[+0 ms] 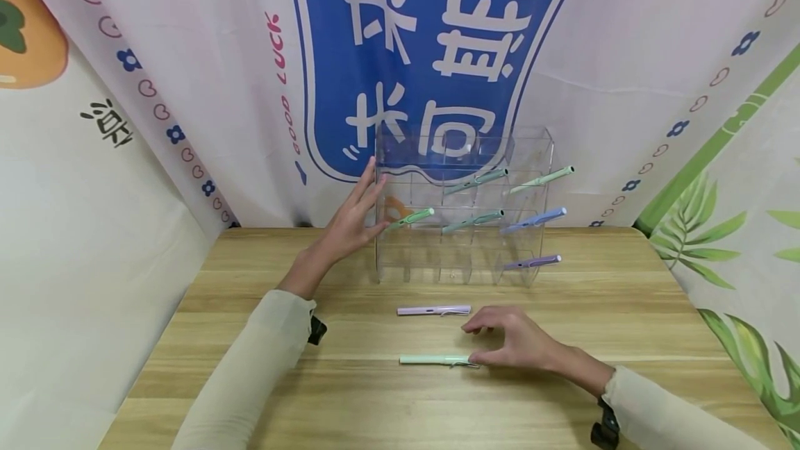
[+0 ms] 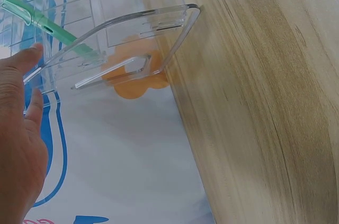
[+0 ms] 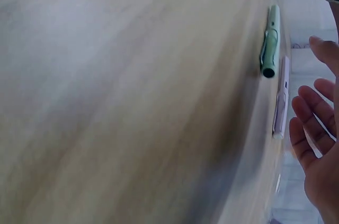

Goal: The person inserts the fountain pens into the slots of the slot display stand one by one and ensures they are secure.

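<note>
A clear acrylic rack (image 1: 425, 255) with rows of slots stands at the back of the table. My left hand (image 1: 350, 224) rests against its left side, fingers extended; the left wrist view shows the fingertips at the side panel's edge, near a green pen (image 2: 58, 30). On the table before the rack lie a lilac pen (image 1: 425, 310) and, nearer me, a mint green pen (image 1: 425, 360), both sideways with clips to the right. My right hand (image 1: 515, 339) hovers at their right ends, thumb and fingers apart with nothing between them. Its thumb overlaps the mint pen's clip end in the head view.
More pens jut from the rack: two teal ones (image 1: 478, 181), a pale green one (image 1: 544, 179), a blue one (image 1: 537, 219) and a purple one (image 1: 534, 262). Behind the wooden table (image 1: 350, 408) hangs a printed curtain (image 1: 600, 110), close to the rack's back.
</note>
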### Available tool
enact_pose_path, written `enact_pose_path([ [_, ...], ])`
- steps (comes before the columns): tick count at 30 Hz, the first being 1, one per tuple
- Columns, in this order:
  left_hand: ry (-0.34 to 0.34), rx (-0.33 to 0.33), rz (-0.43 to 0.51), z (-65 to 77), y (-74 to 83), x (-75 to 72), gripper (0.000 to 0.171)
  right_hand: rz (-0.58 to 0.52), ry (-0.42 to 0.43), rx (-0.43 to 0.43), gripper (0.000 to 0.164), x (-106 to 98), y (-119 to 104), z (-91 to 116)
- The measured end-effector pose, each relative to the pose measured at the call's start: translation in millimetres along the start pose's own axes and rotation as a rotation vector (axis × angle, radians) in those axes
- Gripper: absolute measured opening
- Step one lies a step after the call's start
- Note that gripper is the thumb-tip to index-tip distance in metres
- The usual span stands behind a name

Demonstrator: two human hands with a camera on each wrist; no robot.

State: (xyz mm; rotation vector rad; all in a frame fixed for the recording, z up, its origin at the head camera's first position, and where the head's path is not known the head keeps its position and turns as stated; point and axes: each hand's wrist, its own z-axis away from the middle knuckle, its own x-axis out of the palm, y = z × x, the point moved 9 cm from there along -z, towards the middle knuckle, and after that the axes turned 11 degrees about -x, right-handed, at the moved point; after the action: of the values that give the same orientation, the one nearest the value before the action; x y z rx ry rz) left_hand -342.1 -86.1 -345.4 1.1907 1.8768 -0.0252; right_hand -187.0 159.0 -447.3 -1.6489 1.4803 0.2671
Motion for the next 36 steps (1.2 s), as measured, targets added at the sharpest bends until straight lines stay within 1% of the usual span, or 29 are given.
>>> enact_pose_path([
  [6,-0.003,0.004,0.001,0.4,0.1,0.2,0.102,-0.02,-0.013,0.012,0.038,12,-1,0],
  [11,-0.001,0.005,-0.003,0.3,0.0,-0.2,0.101,-0.015,-0.04,0.068,0.034,21,3,3],
  [17,-0.009,0.003,-0.003,-0.2,-0.7,0.3,0.101,-0.019,-0.061,0.108,0.031,32,6,7],
  [23,-0.008,0.017,0.001,-1.8,0.5,-0.5,0.1,-0.015,-0.053,0.102,0.029,35,5,4],
  [32,0.023,0.049,0.005,-0.5,1.6,-1.8,0.099,-0.009,-0.047,0.072,0.025,39,4,2],
  [36,0.017,0.04,0.006,0.9,1.3,-1.0,0.1,0.009,-0.058,0.07,0.021,42,4,2],
])
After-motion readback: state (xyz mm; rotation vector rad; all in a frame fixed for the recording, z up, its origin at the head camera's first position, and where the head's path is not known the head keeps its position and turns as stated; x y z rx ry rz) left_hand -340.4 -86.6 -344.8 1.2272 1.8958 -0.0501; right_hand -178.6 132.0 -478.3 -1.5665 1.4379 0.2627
